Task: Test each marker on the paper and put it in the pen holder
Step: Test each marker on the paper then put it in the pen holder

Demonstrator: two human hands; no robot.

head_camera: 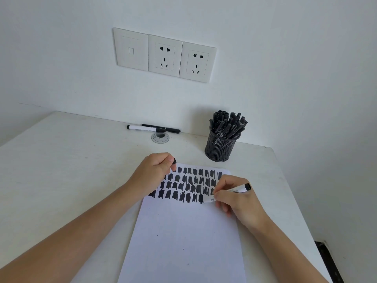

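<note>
While the right hand (236, 201) has its fingers (223, 184) curled round a marker (239, 189) and presses its tip to the paper (183, 242), I judge that a test stroke is under way at the right end of the fourth row of black scribbles (187, 183). The marker has a white barrel with small print and a black tail end, and it slants up to the right. The left hand (151, 172) rests on the sheet's far left corner and pinches a small black piece, likely the cap (174, 162). Further out, the mesh pen holder (220, 149) is already crowded with dark markers, so I judge most of the work done. Two markers (142, 128) lie side by side at the back of the counter (71, 160), well apart from the holder. By my reckoning those two and the one in hand remain.
</note>
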